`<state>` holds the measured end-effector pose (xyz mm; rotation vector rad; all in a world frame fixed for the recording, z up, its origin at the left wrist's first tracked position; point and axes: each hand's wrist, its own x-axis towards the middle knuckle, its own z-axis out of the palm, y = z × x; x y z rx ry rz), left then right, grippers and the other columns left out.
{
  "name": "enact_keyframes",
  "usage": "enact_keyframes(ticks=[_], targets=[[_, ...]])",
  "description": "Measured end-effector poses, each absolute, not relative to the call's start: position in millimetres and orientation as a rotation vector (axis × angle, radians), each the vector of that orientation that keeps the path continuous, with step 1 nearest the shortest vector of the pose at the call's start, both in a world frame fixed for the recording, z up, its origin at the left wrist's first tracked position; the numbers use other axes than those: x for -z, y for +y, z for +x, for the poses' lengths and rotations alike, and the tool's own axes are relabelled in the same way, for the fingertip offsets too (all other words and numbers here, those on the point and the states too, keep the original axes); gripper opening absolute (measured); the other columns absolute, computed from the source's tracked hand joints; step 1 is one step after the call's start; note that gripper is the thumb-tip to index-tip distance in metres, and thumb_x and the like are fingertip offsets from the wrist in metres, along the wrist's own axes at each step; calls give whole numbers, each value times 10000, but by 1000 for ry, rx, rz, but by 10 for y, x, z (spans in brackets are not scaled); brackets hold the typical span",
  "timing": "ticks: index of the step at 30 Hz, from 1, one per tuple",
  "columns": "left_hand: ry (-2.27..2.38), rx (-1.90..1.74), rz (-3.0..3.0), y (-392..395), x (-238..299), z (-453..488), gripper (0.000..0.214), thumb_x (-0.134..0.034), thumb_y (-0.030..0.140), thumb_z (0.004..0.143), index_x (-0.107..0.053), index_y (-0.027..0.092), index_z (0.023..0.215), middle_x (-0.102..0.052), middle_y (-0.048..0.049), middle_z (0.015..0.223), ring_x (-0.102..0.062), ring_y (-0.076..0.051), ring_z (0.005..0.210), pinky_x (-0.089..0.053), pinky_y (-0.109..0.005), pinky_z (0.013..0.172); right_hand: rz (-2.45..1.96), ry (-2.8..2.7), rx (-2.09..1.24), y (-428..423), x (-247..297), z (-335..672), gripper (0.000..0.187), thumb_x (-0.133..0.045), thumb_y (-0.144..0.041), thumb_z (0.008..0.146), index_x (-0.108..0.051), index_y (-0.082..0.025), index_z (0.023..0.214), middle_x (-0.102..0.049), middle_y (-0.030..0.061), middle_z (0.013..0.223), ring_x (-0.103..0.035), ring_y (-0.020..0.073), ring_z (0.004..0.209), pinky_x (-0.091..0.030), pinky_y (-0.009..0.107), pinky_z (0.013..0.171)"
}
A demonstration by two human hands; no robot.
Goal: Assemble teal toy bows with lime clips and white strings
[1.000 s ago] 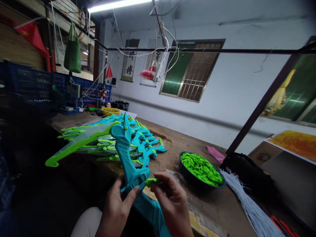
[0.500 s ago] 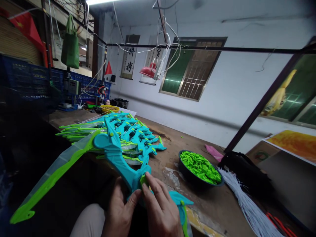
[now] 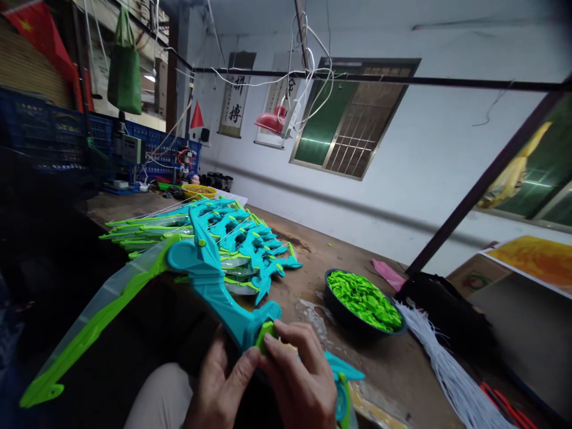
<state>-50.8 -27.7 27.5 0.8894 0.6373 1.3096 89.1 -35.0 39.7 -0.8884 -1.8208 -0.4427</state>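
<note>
A turquoise and green toy bow [image 3: 218, 298] lies slantwise over my lap, its long green limb with a clear strip reaching to the lower left. My left hand [image 3: 221, 381] wraps around the bow's middle from below, thumb on top. With bent fingers my right hand [image 3: 297, 369] pinches a small green plastic piece [image 3: 267, 336] against the turquoise body. The bow's lower end shows right of this hand. Behind it, several similar bows [image 3: 241, 238] lie stacked on the wooden table [image 3: 308, 238].
A dark bowl [image 3: 333, 301] full of green pieces stands to the right. Beside it lie a bundle of white strings [image 3: 440, 357], a black bag [image 3: 429, 298] and a pink cloth [image 3: 388, 275]. A yellow basin [image 3: 199, 192] is at the back. A red lamp [image 3: 270, 122] hangs above.
My right hand has shifted slightly right, and its fingers are bent more. More of the small green piece shows. The bow's lower end has moved a little right and down.
</note>
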Motion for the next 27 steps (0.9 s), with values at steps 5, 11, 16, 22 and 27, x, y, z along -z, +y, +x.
enact_keyframes(ticks=[5,11,16,22,27], targets=[[676,-1265,881,-254,-236,-554,665,-746,458,851,-536,254,1448,-636,-113,1429,-546,-362,1353,-474,-448,1121,-831,-1830,600,-354,-360,892,220,-614,-78,968,-671,-91,1180,-632,167,1121,-597,247,1037,-601,357,802],[678,-1272,837,-232,-207,-516,681,-766,480,835,-539,211,1418,-670,-140,1377,-591,-355,1309,-476,-429,1121,-997,-1775,564,-387,-208,831,344,-596,-68,967,-671,-169,1288,-676,155,1134,-649,262,1073,-628,348,791],[696,-1348,921,-242,-312,-512,568,-762,480,833,-616,207,1310,-695,-123,1340,-623,-341,1269,-500,-385,1092,-1007,-1790,480,-417,-221,845,379,-586,-55,962,-650,-197,1307,-638,163,1158,-619,276,1110,-612,383,819],[772,-1344,984,-158,-156,-568,498,-752,447,845,-648,219,1276,-728,-109,1281,-682,-309,1180,-546,-336,1014,-983,-1871,248,-375,-408,892,281,-599,-93,968,-679,-203,1214,-641,126,1134,-637,231,1047,-592,325,831],[951,-1365,1163,-179,-58,-628,399,-740,378,817,-705,236,1189,-750,-60,1232,-679,-258,1165,-538,-246,969,-1114,-1592,-591,-323,-641,961,496,-843,-378,816,-650,-264,1258,-685,54,1134,-693,184,880,-599,261,746]])
